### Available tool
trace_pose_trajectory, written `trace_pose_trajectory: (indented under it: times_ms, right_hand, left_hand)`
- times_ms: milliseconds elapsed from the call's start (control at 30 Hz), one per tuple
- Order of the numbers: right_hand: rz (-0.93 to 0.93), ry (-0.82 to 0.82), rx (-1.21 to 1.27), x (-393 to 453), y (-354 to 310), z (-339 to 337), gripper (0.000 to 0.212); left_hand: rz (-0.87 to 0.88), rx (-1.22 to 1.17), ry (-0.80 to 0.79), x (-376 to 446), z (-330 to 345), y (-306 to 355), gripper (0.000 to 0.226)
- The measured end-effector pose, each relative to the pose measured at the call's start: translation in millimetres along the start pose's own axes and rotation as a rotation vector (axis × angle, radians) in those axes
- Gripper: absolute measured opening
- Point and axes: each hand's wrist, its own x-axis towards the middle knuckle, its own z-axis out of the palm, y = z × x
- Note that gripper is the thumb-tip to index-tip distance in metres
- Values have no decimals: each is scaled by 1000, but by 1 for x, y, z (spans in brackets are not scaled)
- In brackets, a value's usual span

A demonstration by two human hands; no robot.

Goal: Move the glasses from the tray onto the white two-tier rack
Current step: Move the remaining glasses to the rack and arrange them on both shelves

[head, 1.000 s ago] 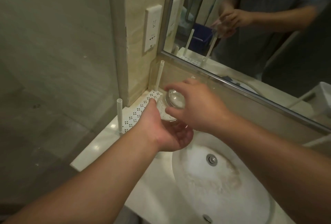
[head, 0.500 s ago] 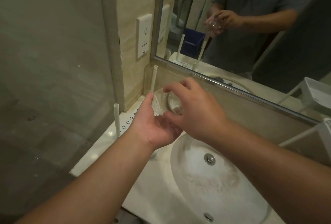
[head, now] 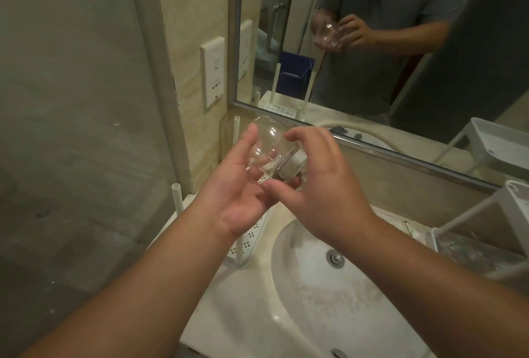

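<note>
A clear drinking glass (head: 272, 154) lies tilted on its side between both hands, above the left end of the counter. My left hand (head: 237, 194) cups it from below and the left, thumb up along its wall. My right hand (head: 317, 183) grips its thick base end with curled fingers and thumb. Under the hands lies the white perforated tray (head: 252, 236) with upright white posts. The white two-tier rack (head: 506, 200) stands at the right edge, with clear glassware (head: 469, 251) in its lower tier.
A white oval sink basin (head: 329, 300) with a metal drain fills the counter's middle. A mirror (head: 372, 43) runs along the back wall, with a wall socket (head: 213, 71) to its left. A glass shower panel (head: 71, 128) closes off the left side.
Both hands have lifted the glass up off the tray and tipped it onto its side. The view has swung right, so the rack now shows.
</note>
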Motion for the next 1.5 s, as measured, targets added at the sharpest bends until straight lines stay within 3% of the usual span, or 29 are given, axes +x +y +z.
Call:
trace_pose_trajectory:
  times_ms: [100,300,467,967,1500]
  right_hand:
    - [54,28,25,-3,7,0,68]
    - [165,85,154,-4,20,-2,78]
    - [246,91,305,-7,27,-3,95]
    - [420,250,306,-39,98,-56,88]
    - [588,375,206,-123,234,-193,84]
  left_hand:
    - [95,155,-7,3,7,0,55]
    - [370,426,12,9,18,-5,84]
    - [542,663,-17,16,18,-17,73]
    - [445,832,-171,60,73,-84,82]
    - [307,918,-306,107,198,-258,77]
